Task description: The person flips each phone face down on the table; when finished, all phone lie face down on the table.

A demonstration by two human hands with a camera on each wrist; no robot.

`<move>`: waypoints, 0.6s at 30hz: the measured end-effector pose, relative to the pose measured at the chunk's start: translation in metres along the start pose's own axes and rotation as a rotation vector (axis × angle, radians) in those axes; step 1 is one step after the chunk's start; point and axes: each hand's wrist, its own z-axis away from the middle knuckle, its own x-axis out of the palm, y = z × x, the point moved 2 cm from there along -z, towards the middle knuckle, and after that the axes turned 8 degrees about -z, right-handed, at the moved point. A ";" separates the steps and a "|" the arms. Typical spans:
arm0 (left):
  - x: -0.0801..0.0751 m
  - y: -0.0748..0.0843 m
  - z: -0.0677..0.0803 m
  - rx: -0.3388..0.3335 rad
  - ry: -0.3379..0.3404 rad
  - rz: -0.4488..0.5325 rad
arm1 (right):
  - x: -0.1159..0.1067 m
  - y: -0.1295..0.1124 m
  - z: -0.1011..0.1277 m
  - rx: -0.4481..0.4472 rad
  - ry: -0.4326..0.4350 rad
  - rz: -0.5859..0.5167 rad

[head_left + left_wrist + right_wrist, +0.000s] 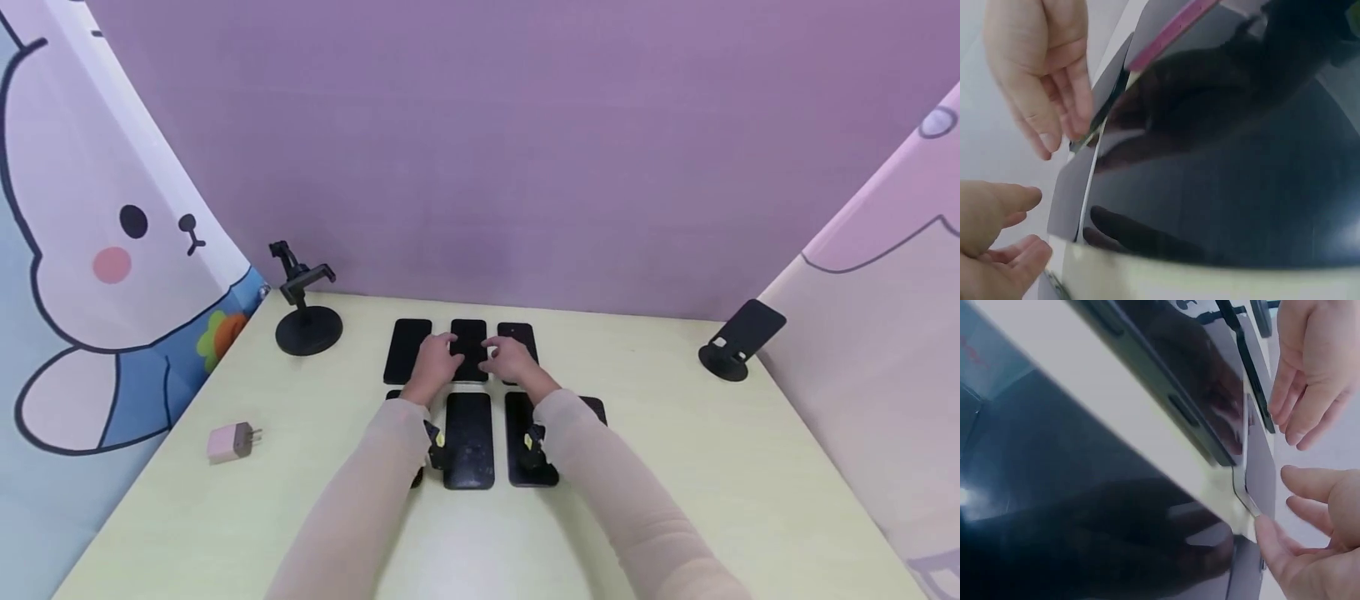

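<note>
Three black phones lie in a back row: a left one (406, 350), a middle one (471, 354) and a right one (519, 335). My left hand (435, 362) lies between the left and middle phones, thumb and fingers spread at the middle phone's left edge. Across from it, my right hand (513, 362) partly covers the right phone, its fingertips by the middle phone's right edge. In the right wrist view a fingertip (1265, 531) of the right hand meets a phone's edge. Neither hand shows a phone between thumb and fingers.
Nearer me lie more phones, including a middle one (469, 442) and a right one (528, 467); my sleeves partly cover others. A phone stand (309, 329) is at the back left, a small black stand (742, 337) at the back right. A plug charger (231, 442) lies left.
</note>
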 end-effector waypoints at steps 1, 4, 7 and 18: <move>-0.002 -0.002 0.001 -0.008 -0.009 -0.003 | 0.002 -0.001 0.000 0.000 -0.005 0.012; -0.004 -0.007 0.005 -0.023 -0.044 0.014 | 0.006 -0.001 -0.001 -0.002 -0.003 0.025; -0.003 -0.011 0.007 -0.023 -0.068 0.018 | 0.009 0.000 -0.003 0.001 0.009 0.016; 0.002 -0.018 0.001 0.012 -0.127 -0.033 | 0.017 0.001 -0.006 0.013 0.039 0.030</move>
